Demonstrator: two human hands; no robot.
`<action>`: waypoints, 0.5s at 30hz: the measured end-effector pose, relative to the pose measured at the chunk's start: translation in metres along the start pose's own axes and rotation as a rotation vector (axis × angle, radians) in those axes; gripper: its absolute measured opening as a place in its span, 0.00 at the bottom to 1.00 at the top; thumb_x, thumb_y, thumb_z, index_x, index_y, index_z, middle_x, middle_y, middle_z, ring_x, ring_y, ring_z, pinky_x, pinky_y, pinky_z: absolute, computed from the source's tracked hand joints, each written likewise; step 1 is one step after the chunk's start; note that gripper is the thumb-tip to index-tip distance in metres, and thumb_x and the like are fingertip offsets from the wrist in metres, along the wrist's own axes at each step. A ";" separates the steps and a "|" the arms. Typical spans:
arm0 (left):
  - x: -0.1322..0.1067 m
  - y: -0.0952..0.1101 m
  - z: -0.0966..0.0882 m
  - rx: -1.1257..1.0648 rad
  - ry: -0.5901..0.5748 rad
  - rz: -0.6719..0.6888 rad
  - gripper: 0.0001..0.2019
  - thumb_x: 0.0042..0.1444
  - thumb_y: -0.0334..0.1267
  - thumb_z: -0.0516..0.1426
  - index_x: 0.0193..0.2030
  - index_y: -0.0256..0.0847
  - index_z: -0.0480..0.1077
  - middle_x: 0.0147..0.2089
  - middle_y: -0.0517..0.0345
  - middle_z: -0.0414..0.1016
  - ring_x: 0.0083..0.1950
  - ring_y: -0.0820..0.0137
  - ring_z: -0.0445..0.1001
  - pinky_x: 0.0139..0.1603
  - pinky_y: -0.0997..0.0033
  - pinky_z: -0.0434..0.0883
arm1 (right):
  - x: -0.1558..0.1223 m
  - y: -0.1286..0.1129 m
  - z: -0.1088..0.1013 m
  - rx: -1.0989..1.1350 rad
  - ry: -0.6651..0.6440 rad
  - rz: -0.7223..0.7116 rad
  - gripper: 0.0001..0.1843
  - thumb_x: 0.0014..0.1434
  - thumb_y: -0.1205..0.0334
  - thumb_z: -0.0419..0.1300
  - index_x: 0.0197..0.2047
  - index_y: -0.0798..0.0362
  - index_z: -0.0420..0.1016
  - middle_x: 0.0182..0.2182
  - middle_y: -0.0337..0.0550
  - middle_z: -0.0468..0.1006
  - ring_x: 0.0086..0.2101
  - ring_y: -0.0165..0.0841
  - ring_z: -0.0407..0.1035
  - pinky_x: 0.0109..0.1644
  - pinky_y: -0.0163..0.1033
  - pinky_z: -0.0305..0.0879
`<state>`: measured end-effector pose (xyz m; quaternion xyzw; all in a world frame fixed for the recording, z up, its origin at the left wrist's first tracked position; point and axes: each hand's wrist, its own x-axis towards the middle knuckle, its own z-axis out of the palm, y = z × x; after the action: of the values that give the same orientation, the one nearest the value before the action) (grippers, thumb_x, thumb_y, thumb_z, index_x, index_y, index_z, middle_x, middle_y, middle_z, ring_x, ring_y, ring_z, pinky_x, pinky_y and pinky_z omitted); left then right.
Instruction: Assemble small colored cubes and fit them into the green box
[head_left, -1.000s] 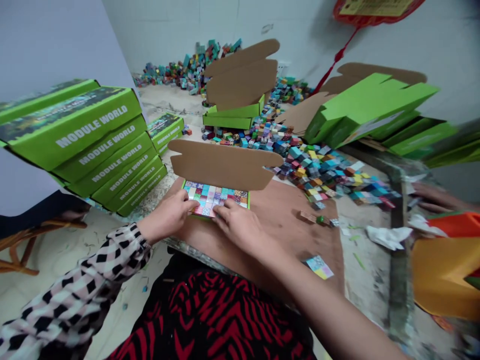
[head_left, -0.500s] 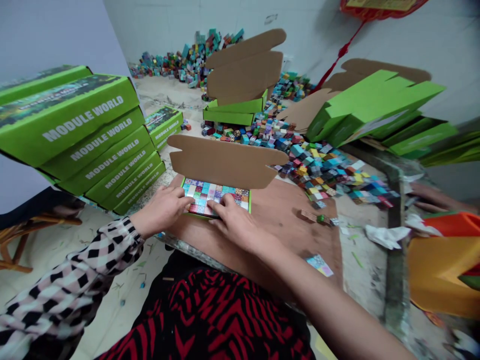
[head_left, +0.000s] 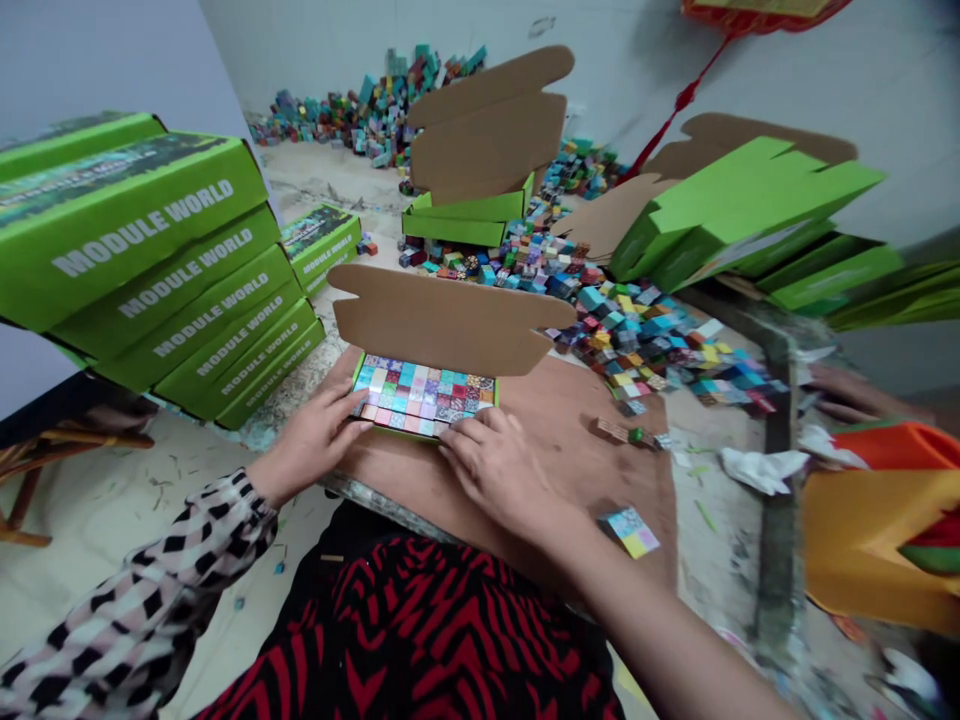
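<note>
A shallow green cardboard box [head_left: 416, 434] stands before me with its brown lid [head_left: 450, 318] raised. Rows of small patterned cube blocks [head_left: 420, 388] fill it, their tops in turquoise, pink, white and dark red. At the box's front left corner rests my left hand [head_left: 319, 435], thumb and forefinger apart and touching the corner. My right hand [head_left: 499, 460] is closed at the front right edge, its bent fingers over the rim and its thumb lower down. A joined piece of coloured blocks [head_left: 632, 532] lies right of my right forearm.
Stacked green boxes [head_left: 217, 270] stand at the left. Behind the lid are another open green box [head_left: 457, 232] and a heap of loose blocks [head_left: 622, 325]. More open green boxes [head_left: 735, 215] lean at the right. Another person's hand [head_left: 862, 395] shows at the right edge.
My right hand has drawn back from the blocks to the box's front right edge, its fingers now bent. My left fingers have slid off the blocks to the left corner, uncovering more of them.
</note>
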<state>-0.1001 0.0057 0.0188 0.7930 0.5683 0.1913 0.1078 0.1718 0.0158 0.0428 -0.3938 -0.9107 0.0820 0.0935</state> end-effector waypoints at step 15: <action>0.022 0.064 0.016 0.171 -0.094 0.266 0.16 0.64 0.44 0.50 0.55 0.49 0.71 0.67 0.53 0.60 0.70 0.53 0.51 0.67 0.40 0.50 | -0.117 0.097 -0.031 0.058 0.356 0.528 0.16 0.64 0.53 0.51 0.43 0.50 0.77 0.39 0.48 0.79 0.39 0.39 0.73 0.42 0.44 0.68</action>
<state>-0.0317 0.0061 0.0328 0.8757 0.4667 0.1176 0.0404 0.3255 -0.0018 0.0389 -0.6219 -0.7436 0.0593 0.2382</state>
